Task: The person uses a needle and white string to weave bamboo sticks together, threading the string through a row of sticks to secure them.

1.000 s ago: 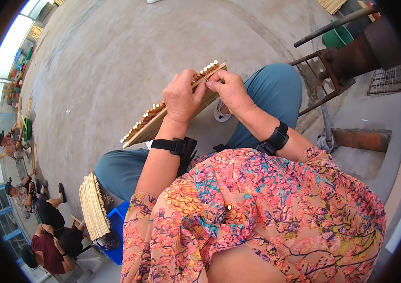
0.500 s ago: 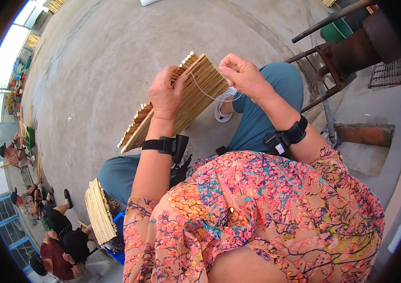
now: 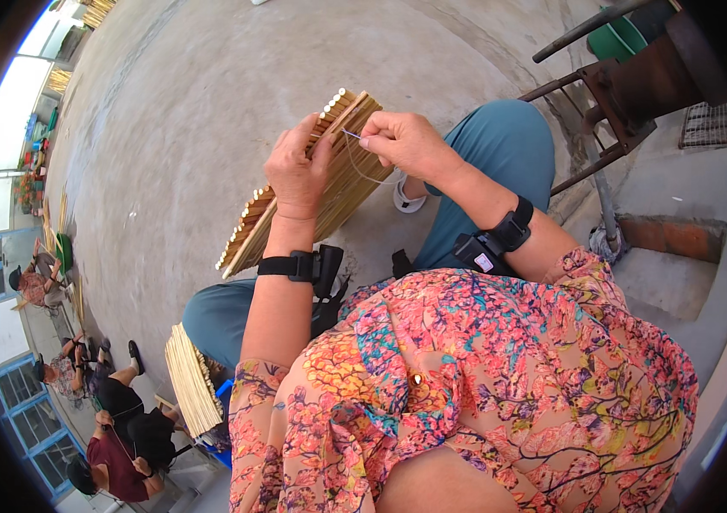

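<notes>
A long mat of pale reed sticks (image 3: 338, 205), with round cut ends along its upper left edge, stands at a slant over my lap. My left hand (image 3: 299, 171) grips it near the upper end, fingers over the edge, thumb on the face. With thumb and index finger pinched, my right hand (image 3: 402, 141) holds a thin needle (image 3: 351, 134) at a strip along that edge, just right of my left thumb. Pale thread hangs in a loop from there across the sticks.
Reed bundle (image 3: 188, 376) and blue crate (image 3: 221, 453) by my left knee. Rusty metal stand (image 3: 624, 98), green bucket (image 3: 616, 38) and brick-lined recess (image 3: 671, 235) at right. Co-workers at left: one in maroon (image 3: 115, 466), others seated farther back (image 3: 64, 376) (image 3: 34, 282).
The mat's upper end and my left hand have shifted left. My right hand drew out away from the mat with the thread, then came back in to its edge with the needle.
</notes>
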Tool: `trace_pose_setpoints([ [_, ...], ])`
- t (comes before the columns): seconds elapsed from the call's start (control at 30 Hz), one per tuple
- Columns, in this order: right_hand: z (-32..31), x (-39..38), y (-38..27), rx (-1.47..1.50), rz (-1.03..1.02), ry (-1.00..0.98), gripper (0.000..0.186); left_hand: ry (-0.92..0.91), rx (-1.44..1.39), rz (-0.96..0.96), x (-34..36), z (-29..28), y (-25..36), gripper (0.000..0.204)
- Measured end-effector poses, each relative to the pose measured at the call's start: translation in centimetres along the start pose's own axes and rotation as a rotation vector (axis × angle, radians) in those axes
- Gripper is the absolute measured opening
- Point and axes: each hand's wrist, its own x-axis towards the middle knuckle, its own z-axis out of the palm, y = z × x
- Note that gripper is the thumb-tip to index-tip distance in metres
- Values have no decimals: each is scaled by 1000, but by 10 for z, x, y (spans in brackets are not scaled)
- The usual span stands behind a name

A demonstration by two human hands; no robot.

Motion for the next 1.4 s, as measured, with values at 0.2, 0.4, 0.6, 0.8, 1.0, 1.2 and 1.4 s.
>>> trace_pose_setpoints([
  [0.2,0,1,3,-2,-15,15,12,10,2,32,1,-1,3,28],
  [0.4,2,1,3,-9,-17,30,12,-16,-9,23,1,-3,3,29],
  [0.6,1,0,2,-8,-27,42,13,-25,-6,30,0,-4,3,29],
  [0.8,0,0,-1,7,-28,29,13,-27,-9,35,-1,-5,4,29],
  [1.0,-2,5,2,114,-9,-32,12,-22,1,66,-4,-9,6,29],
  [1.2,-3,4,2,144,36,-67,12,-35,-15,50,-8,-12,12,28],
  [1.4,1,-2,-3,156,71,-60,11,-1,-23,93,-12,-13,15,30],
])
